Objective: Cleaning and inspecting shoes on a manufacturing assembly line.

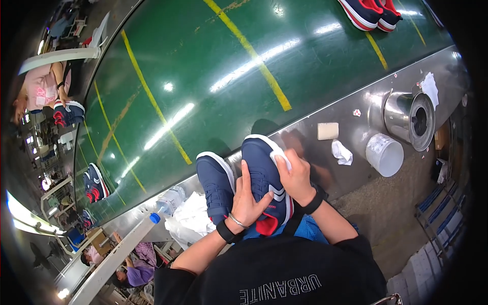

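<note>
Two navy sneakers with white soles and red lining lie side by side in front of me, toes pointing at the green belt. My left hand (246,206) is closed on the right-hand sneaker (258,165), thumb and fingers along its upper near the laces. The left-hand sneaker (212,175) rests against that hand's outer side. My right hand (298,178) pinches a small white pad or folded cloth (281,158) against the sole edge near the same sneaker's toe. Whether the pad is cloth or sponge I cannot tell.
A metal ledge holds a cream block (328,131), crumpled white cloth (341,152), a white tub (385,155) and a steel canister (409,121). Left of me are a plastic bottle (172,199) and white cloth (193,217). More sneakers (95,183) sit on the green belt (198,66).
</note>
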The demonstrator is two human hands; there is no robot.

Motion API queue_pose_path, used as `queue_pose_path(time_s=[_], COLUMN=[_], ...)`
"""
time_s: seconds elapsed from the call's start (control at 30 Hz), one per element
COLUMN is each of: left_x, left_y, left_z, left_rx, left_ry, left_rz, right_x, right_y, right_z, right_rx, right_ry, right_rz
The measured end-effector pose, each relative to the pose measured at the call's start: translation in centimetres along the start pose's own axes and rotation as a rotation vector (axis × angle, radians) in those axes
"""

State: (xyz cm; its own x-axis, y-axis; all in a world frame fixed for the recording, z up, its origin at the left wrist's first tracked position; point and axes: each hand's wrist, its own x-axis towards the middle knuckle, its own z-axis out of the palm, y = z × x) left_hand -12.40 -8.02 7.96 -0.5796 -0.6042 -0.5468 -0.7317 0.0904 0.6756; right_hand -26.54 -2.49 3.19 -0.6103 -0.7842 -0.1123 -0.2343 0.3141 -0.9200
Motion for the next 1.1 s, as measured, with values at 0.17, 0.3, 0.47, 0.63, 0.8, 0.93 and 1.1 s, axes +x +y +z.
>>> queue_pose_path(time_s=[0.17, 0.3, 0.47, 0.63, 0.8, 0.93, 1.1], left_x=[0.0, -0.2, 0.0, 0.0, -0.1, 0.1, -0.1], left_y=[-0.2, 0.0, -0.2, -0.1, -0.3, 0.2, 0.3], left_z=[0.0, 0.0, 0.0, 0.1, 0.0, -0.2, -0.4], left_rx=[0.011, 0.022, 0.016, 0.012, 0.02, -0.063, -0.043], left_ry=[0.009, 0.003, 0.012, 0.0, 0.012, -0.017, -0.003], left_rz=[0.0, -0.004, -0.002, -0.01, 0.003, -0.056, -0.056], right_x=[-1.2, 0.1, -1.9, 1.6, -1.9, 1.9, -1.7], right_y=[0.3, 0.0, 0.5, -0.2, 0.7, -0.2, 0.7], right_z=[-0.2, 0.5, -0.4, 0.8, -0.7, 0.3, -0.8], right_rx=[0.069, -0.022, 0.035, -0.013, 0.029, -0.079, 0.058], right_ry=[0.014, 0.014, -0.002, 0.042, -0.017, -0.046, -0.034], right_rz=[0.048, 0.015, 0.075, -0.033, -0.018, -0.111, -0.037])
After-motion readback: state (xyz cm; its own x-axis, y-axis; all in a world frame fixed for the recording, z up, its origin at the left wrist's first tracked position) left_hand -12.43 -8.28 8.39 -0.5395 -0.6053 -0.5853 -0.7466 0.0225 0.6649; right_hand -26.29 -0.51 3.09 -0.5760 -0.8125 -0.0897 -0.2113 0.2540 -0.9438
